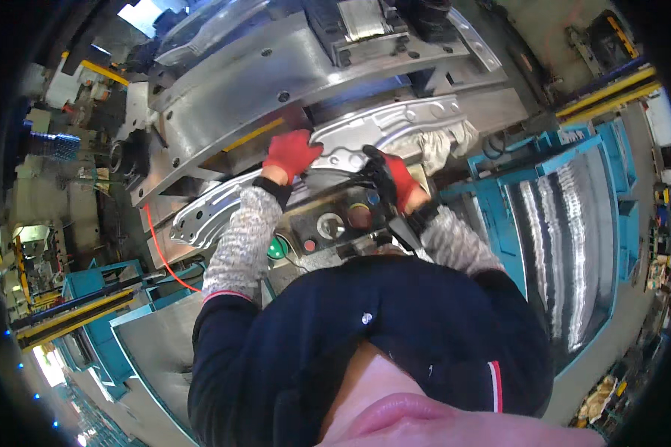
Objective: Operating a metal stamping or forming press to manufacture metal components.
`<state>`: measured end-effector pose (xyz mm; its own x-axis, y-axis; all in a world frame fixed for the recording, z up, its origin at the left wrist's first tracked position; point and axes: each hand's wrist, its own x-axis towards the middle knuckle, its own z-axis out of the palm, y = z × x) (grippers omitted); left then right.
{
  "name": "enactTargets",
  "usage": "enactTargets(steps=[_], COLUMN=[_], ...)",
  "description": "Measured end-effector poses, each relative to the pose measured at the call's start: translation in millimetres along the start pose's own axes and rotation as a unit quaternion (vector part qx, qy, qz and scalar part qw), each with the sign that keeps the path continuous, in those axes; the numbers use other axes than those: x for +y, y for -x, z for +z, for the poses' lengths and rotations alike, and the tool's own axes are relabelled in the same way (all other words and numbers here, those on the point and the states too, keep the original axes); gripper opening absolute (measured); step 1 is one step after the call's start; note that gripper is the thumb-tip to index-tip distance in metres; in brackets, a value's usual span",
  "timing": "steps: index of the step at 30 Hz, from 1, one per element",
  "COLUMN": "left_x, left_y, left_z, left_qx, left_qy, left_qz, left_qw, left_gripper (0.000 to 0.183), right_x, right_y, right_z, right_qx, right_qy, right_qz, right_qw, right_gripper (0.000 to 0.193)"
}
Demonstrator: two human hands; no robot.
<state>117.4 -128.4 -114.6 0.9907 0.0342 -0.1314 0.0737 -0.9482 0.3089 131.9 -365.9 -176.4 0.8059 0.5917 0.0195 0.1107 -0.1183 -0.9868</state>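
Note:
A long, curved, stamped metal panel (380,128) lies slantwise in front of me, with holes and raised ribs along it. My left hand (292,155), in a red glove, has its fingers curled at the middle of the panel, apparently gripping its edge. To the right, my right hand (401,182), in a red and black glove, is closed near the panel's near edge. Something dark is at its fingers, but its kind is hard to make out. Below the hands sits a control box (298,226) with a green button (277,247) and a red button (309,244).
A large metal press die (238,97) stands just beyond the panel. A whitish cloth (436,149) lies by the panel's right end. On the right is a blue rack (499,223) with shiny metal sheets (566,238). A red hose (158,249) hangs at the left.

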Motion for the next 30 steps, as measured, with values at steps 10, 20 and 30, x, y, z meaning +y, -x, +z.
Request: enactTargets(steps=[10, 20, 30], left_x=[90, -64, -168], left_y=[74, 117, 77], left_z=[-61, -114, -156], left_qx=[0.025, 0.36, 0.184], left_qy=[0.284, 0.214, -0.331], left_qz=[0.331, 0.092, -0.211], left_qw=[0.899, 0.903, 0.901], left_gripper=[0.045, 0.04, 0.045], right_x=[10, -148, -235], right_y=[109, 179, -62], right_z=[-87, -125, 0], right_qx=[0.218, 0.182, -0.12], right_qy=[0.04, 0.068, 0.202], right_qz=[0.09, 0.081, 0.015], right_qw=[0.971, 0.978, 0.972], right_gripper=[0.03, 0.032, 0.031])
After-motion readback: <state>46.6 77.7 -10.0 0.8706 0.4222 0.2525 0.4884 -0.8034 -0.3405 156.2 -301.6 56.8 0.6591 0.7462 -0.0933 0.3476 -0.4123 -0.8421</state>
